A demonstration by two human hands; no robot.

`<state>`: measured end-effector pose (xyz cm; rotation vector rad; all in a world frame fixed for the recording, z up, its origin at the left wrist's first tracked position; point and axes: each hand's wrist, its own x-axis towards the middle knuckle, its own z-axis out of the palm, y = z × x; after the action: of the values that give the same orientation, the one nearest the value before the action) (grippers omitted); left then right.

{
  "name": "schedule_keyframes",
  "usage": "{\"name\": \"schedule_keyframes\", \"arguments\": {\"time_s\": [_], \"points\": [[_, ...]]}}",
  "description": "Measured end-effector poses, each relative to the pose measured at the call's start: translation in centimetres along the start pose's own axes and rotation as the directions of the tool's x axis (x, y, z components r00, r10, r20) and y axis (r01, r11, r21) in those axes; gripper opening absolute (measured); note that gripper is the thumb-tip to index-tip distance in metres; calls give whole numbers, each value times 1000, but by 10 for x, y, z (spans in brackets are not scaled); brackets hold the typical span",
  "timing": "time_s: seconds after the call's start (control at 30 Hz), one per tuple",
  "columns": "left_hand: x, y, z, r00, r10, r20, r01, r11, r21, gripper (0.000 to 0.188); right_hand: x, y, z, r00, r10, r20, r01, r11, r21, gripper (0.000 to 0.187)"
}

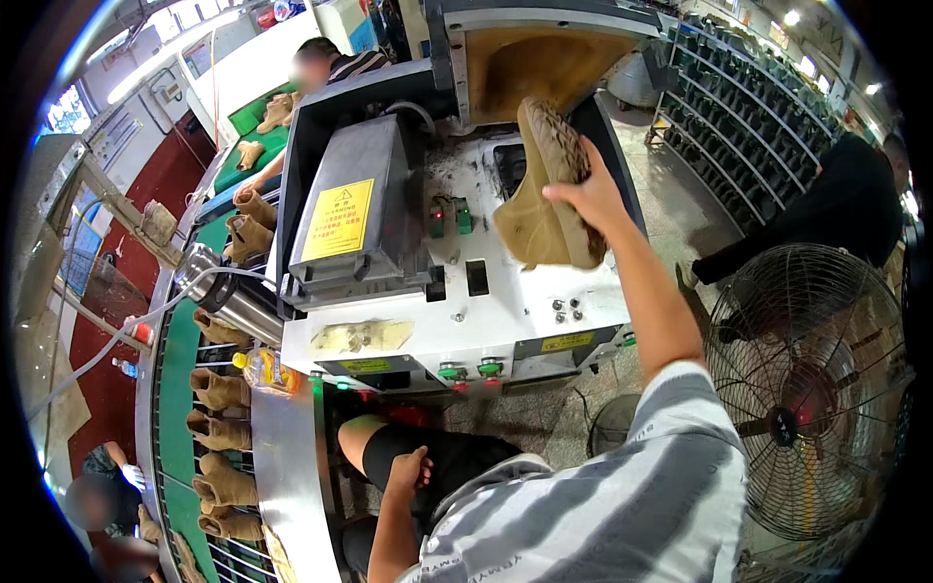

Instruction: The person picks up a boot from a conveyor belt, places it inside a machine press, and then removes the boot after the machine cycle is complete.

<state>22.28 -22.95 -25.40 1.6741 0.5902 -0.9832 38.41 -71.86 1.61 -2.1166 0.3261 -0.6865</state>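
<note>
The boot (544, 199), tan, is up in the air over the white top of the machine (442, 335), just in front of the raised lid (535, 63), its sole turned toward the right. The right grip (595, 194) is clasped around its sole side, thumb across the near edge. The left grip (416, 471) rests by the lap, fingers loosely curled; whether anything is inside it I cannot tell.

One hand carries the boot by one side, so it could twist or slip and drop onto the buttons (567, 311) or the switches (449, 216). If the lid came down, the right forearm and boot would be under or near it. The grey hose (126, 330) runs up to the flask (228, 296); a tug could upset it.

The flask's contents are hidden. Next to it, the yellow-capped bottle (267, 371) appears to hold something yellow, near the metal surface (296, 466). The rack (743, 126) carries rows of dark footwear. More tan boots (219, 432) line the conveyor (175, 418), their insides mostly unseen. The fan (797, 389) stands at right.
</note>
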Motion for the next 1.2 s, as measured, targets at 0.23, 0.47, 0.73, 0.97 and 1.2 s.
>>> {"name": "schedule_keyframes", "arguments": {"time_s": [0.23,0.47,0.73,0.97,1.2], "points": [[10,5,3,998,54,-34,-57,995,-82,36,121,21,25,976,219,-18,-203,872,-446,120],[0,-7,1,990,142,-20,-142,955,-260,21,149,51,74,925,372,73,-260,762,-593,119],[-2,-12,2,972,234,-24,-232,933,-274,15,106,58,103,905,423,41,-314,731,-605,98],[4,14,20,956,283,83,-285,959,13,20,-7,111,68,925,-371,-78,267,782,-563,48],[27,93,125,679,628,381,-727,502,468,21,-235,171,18,542,541,-643,-158,817,555,25]]}}
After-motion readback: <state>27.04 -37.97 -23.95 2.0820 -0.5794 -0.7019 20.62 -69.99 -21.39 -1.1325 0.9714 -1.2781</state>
